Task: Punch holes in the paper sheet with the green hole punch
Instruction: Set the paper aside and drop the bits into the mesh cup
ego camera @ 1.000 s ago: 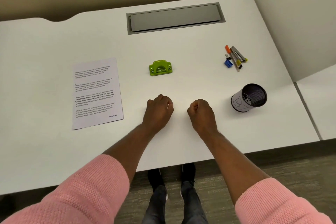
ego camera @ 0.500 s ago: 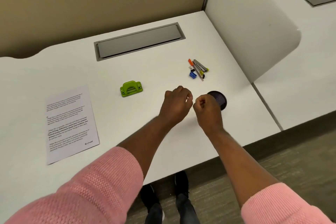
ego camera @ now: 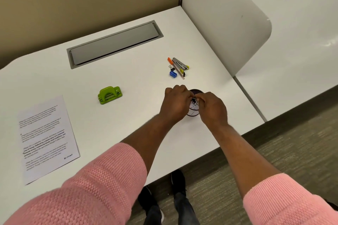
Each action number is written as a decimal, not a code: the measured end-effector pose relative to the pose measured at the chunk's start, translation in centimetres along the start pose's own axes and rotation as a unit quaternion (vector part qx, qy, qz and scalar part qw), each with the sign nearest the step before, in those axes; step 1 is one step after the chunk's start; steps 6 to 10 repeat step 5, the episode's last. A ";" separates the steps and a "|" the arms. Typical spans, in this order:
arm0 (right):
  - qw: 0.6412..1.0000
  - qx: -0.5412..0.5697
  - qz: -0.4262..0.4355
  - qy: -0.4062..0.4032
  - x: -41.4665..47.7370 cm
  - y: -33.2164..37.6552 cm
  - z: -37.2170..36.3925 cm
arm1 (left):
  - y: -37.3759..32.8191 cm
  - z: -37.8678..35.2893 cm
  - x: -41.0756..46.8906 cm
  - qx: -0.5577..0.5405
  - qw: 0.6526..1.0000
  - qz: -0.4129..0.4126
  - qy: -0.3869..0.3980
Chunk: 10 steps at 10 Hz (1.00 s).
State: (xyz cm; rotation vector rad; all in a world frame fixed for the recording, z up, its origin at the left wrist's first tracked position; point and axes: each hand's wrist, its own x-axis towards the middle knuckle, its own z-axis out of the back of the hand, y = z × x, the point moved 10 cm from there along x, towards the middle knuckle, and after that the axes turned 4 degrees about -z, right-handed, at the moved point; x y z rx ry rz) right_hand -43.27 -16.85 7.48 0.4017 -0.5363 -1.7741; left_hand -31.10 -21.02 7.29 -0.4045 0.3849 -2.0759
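The green hole punch (ego camera: 109, 95) sits on the white desk (ego camera: 128, 124), left of centre. A printed paper sheet (ego camera: 45, 137) lies flat at the desk's left, nearer to me than the punch. Both of my hands are well to the right of these. My left hand (ego camera: 175, 105) and my right hand (ego camera: 213, 110) have their fingers curled, and their fingertips meet over the rim of a small dark mesh cup (ego camera: 193, 113). The cup is mostly hidden between them. I cannot tell whether either hand grips its rim.
Pens, a binder clip and a blue sharpener (ego camera: 172, 74) lie in a cluster (ego camera: 179, 65) behind the cup. A grey cable hatch (ego camera: 114, 44) is set into the desk at the back. A white divider panel (ego camera: 225, 23) stands on the right. The desk's front edge is close below my hands.
The view has swung right and my two fists have moved right from the desk's middle to the mesh cup. Punch and paper have not moved on the desk.
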 end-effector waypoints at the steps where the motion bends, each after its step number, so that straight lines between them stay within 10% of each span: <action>1: 1.000 -0.005 -0.010 -0.009 0.2 -0.1 0.2 | 0.1 0.3 0.0 -0.012 1.000 0.010 -0.008; 10: 0.997 -0.007 0.070 -0.016 -1.0 2.7 -0.3 | 1.2 1.3 -2.8 -0.008 0.998 0.035 -0.041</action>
